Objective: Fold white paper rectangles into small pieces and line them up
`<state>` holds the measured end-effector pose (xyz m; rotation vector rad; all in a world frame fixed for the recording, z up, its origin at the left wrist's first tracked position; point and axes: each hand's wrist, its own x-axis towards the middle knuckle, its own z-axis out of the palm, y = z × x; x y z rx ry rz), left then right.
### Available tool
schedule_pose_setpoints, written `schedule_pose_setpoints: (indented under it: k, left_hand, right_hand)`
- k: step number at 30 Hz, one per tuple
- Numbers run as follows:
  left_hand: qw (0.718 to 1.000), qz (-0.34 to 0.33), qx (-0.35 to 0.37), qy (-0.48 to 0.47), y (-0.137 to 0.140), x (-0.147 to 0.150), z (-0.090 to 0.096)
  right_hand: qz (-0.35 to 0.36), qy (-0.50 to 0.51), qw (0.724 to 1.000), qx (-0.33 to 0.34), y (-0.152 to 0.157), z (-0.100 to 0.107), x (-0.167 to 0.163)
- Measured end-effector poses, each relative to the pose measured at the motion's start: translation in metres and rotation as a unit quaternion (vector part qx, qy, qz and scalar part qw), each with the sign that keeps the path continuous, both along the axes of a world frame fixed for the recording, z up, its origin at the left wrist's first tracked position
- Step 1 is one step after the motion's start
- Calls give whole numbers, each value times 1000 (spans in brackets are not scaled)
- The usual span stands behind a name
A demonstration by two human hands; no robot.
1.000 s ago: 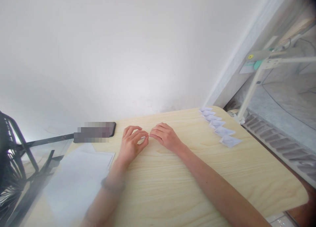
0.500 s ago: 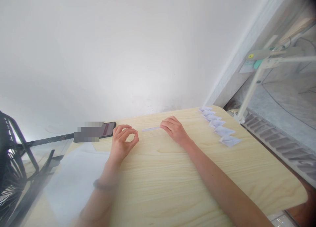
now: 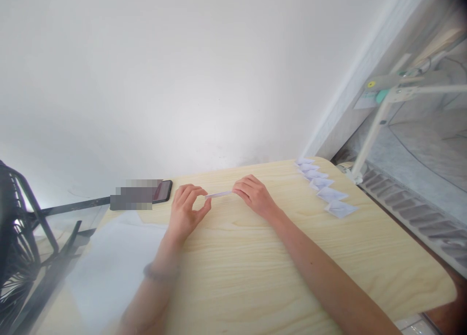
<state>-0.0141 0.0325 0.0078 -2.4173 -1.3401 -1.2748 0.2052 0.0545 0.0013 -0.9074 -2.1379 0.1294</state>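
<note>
A narrow white strip of folded paper (image 3: 219,194) is held a little above the table, seen nearly edge-on. My right hand (image 3: 253,195) is closed on its right end, fingertips pressed together. At the left end of the paper, the thumb and index finger of my left hand (image 3: 187,211) meet in a pinch, while the other fingers curl behind. Several folded white paper pieces (image 3: 321,183) with pointed ends lie in a row on the right side of the table, apart from both hands.
The light wood table (image 3: 233,272) stands against a white wall (image 3: 204,82). White paper sheets (image 3: 113,262) lie at left, partly under my left forearm. A phone (image 3: 162,191) rests behind them, partly blurred out. A black chair (image 3: 29,218) is beyond the left edge, a white metal frame (image 3: 375,126) at right.
My left hand has moved right, and its thumb and index finger have come to the paper's left end. My right hand has shifted slightly left with the paper.
</note>
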Motion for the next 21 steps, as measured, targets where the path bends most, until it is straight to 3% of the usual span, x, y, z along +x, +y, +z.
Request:
schedule_pose_setpoints:
  k: [13, 21]
  left_hand:
    - [999, -13, -36, -27, 1, -6, 1]
    - [994, -75, -65, 38, 1, 8, -5]
  right_hand:
    - [-18, 1, 1000, -5, 2, -1, 6]
    - [16, -19, 1000, -5, -5, 0, -12]
